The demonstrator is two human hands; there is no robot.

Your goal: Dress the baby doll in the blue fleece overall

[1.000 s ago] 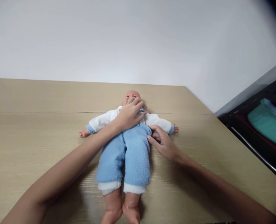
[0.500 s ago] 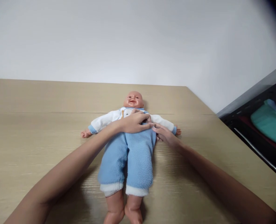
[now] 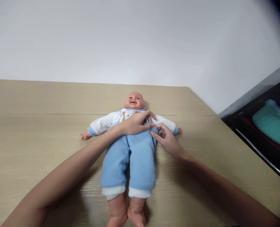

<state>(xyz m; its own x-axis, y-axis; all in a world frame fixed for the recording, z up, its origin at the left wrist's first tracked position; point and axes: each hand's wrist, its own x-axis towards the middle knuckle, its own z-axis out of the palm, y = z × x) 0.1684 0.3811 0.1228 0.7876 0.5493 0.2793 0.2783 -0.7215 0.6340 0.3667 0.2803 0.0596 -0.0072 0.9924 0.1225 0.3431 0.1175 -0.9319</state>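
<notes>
A baby doll point(image 3: 130, 148) lies on its back on the wooden table point(image 3: 35, 142), head away from me, dressed in a white top and blue fleece trousers point(image 3: 130, 160). My left hand point(image 3: 136, 123) rests across the doll's chest, fingers curled onto the blue bib at the doll's right-hand side. My right hand point(image 3: 165, 138) is beside the doll's waist, fingers curled and pinching the clothing there, just below my left fingertips. What exactly the fingers grip is partly hidden.
A white wall rises behind the table. To the right stands a dark shelf point(image 3: 260, 132) holding a folded teal cloth point(image 3: 274, 126). The doll's bare feet reach the near table edge.
My left hand slid down from the doll's face to its chest, uncovering the face. My right hand moved up from the doll's hip to meet the left at the waist.
</notes>
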